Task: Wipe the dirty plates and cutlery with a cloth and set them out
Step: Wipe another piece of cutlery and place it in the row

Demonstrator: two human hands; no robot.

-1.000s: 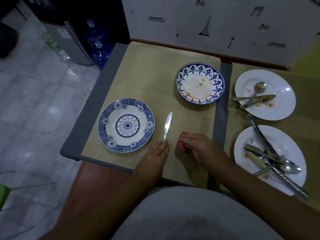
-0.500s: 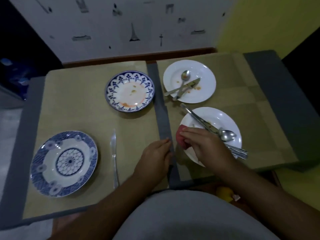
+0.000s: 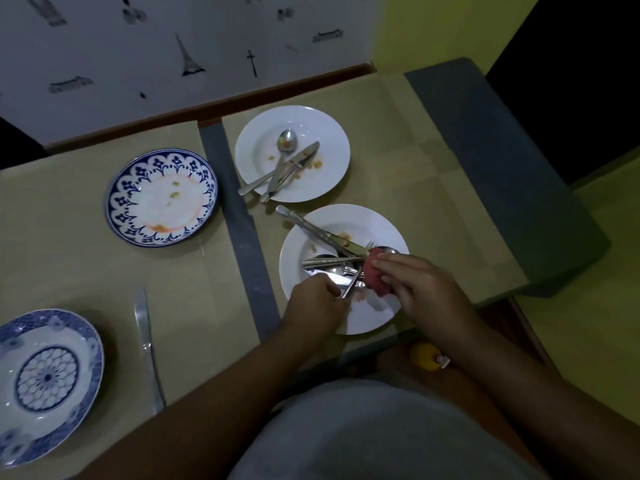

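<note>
My left hand (image 3: 317, 301) pinches the handle of a piece of cutlery (image 3: 351, 287) over the near white plate (image 3: 367, 317), which holds several dirty forks, spoons and knives. My right hand (image 3: 420, 289) grips a red cloth (image 3: 375, 275) beside that cutlery piece. A second white plate (image 3: 329, 133) behind holds a spoon, knife and fork with food bits. A dirty blue-rimmed plate (image 3: 161, 197) sits left of it. A clean blue patterned plate (image 3: 46, 379) lies at the near left with a knife (image 3: 147, 344) beside it.
Beige placemats (image 3: 433, 188) cover the table, with a grey strip (image 3: 242, 216) between them. A white wall with black drawings runs along the back. A small yellow object (image 3: 426, 356) lies below the table's near edge, on the right.
The view swung right. Both hands moved from the placed knife to the near white plate; the left took hold of a piece of cutlery, and the right brought the red cloth along.
</note>
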